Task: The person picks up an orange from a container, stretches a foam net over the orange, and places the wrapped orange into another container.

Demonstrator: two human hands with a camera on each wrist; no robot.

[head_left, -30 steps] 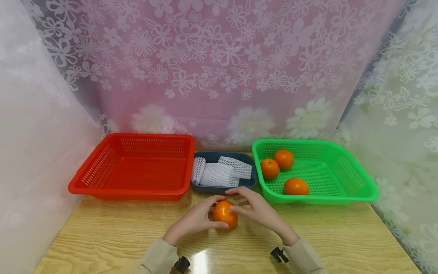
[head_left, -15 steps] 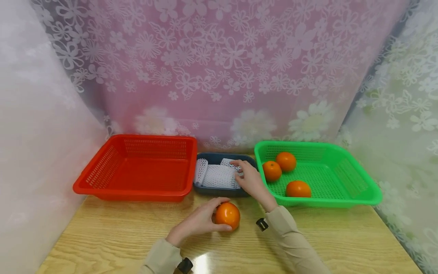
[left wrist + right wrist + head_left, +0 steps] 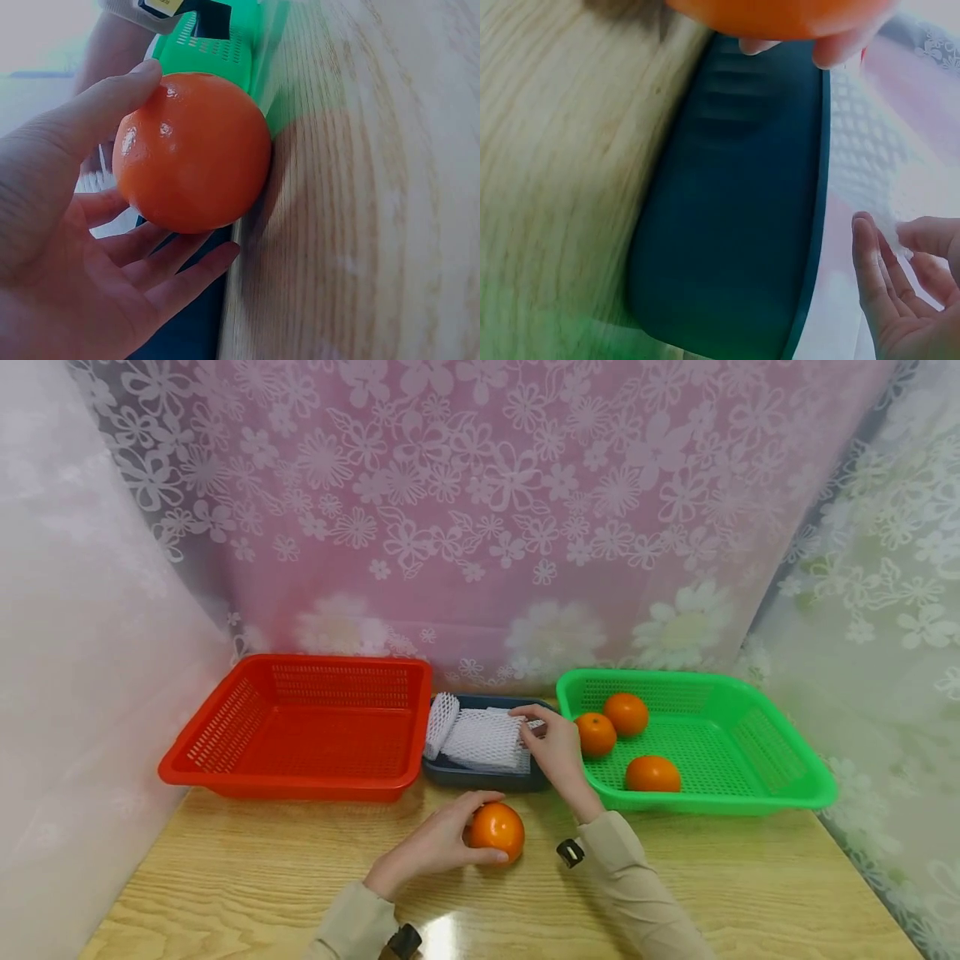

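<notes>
My left hand (image 3: 442, 839) holds an orange (image 3: 498, 832) on the wooden table, thumb on its near side and fingers behind it. The left wrist view shows the glossy orange (image 3: 193, 154) between thumb and fingers. Over the small dark blue tray (image 3: 487, 779), my right hand (image 3: 557, 747) pinches the right end of a white foam net sleeve (image 3: 483, 735). The net's held end is partly hidden by the fingers in the head view. In the right wrist view, thumb and fingers of the right hand (image 3: 911, 292) meet at the net (image 3: 862, 142).
A red basket (image 3: 292, 781) stands left of the tray, and a green basket (image 3: 720, 800) on its right. Several oranges lie in the green one, among them a front orange (image 3: 653, 774). Another rolled net sleeve (image 3: 442, 725) leans at the tray's left end. A flowered curtain (image 3: 480, 527) hangs behind.
My right hand has left the orange, reached to the tray and pinched a foam net, which is now raised a little. The left hand stays at the orange.
</notes>
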